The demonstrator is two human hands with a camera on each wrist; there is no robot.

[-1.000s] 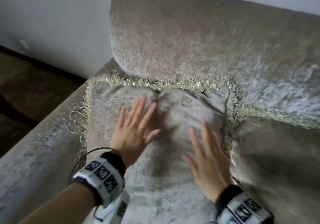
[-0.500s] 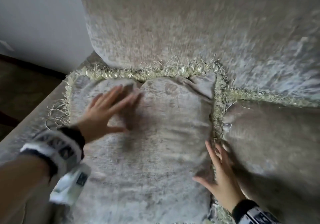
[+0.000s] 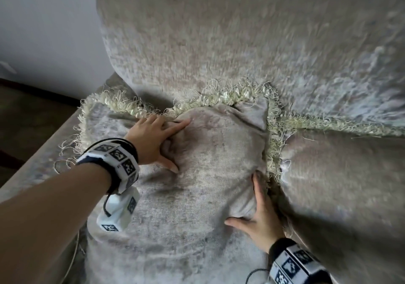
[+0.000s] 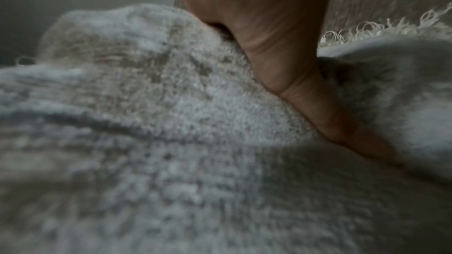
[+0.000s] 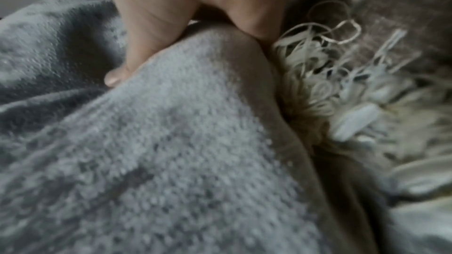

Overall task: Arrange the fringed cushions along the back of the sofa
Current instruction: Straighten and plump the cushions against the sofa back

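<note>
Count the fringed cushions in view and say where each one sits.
2. The near cushion leans on the sofa back by the left end, under both hands. The second cushion sits right of it, cut by the frame; more may lie beyond.

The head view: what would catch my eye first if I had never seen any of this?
Most striking is the big grey cushion with its curly cream fringe, leaning against the sofa back. The left hand presses into its upper middle, while the right hand takes its right edge beside a second fringed cushion. Patterned wristbands circle both wrists.
</note>
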